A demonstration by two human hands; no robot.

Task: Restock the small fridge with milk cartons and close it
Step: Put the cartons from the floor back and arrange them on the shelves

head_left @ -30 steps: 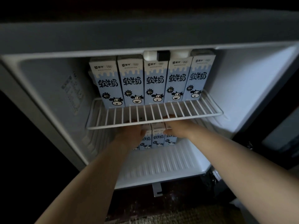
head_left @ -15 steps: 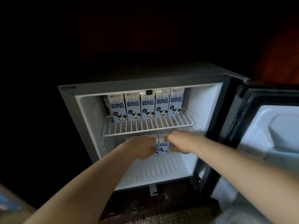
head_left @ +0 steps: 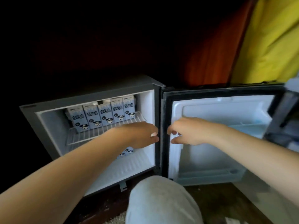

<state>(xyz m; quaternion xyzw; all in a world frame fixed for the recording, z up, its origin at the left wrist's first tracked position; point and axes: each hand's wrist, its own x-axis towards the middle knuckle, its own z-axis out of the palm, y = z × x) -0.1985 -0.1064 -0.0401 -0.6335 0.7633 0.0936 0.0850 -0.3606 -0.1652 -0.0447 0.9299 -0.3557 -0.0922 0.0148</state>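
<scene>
Fridge (head_left: 90,101) is standing open, door (head_left: 218,135) swung fully out to my right. Five milk cartons (head_left: 103,113) are sitting upright in a row at the back of the wire shelf (head_left: 84,136), touching side by side. More cartons (head_left: 127,152) are showing on the floor of the lower compartment, mostly hidden behind my left forearm (count not readable). I am holding my left hand (head_left: 142,135) in front of the shelf's right end, near the cabinet's hinge-side edge; fingers loosely curled, gripping nothing. I am holding my right hand (head_left: 187,131) in front of the door's inner liner, just beside its black gasket (head_left: 164,126); fingers slack and half-curled, also empty. Contact with the liner: cannot tell. My knee in grey fabric (head_left: 160,201) is sitting low in view, below the hinge. Yellow and orange cloth (head_left: 267,38) is hanging behind the door.
</scene>
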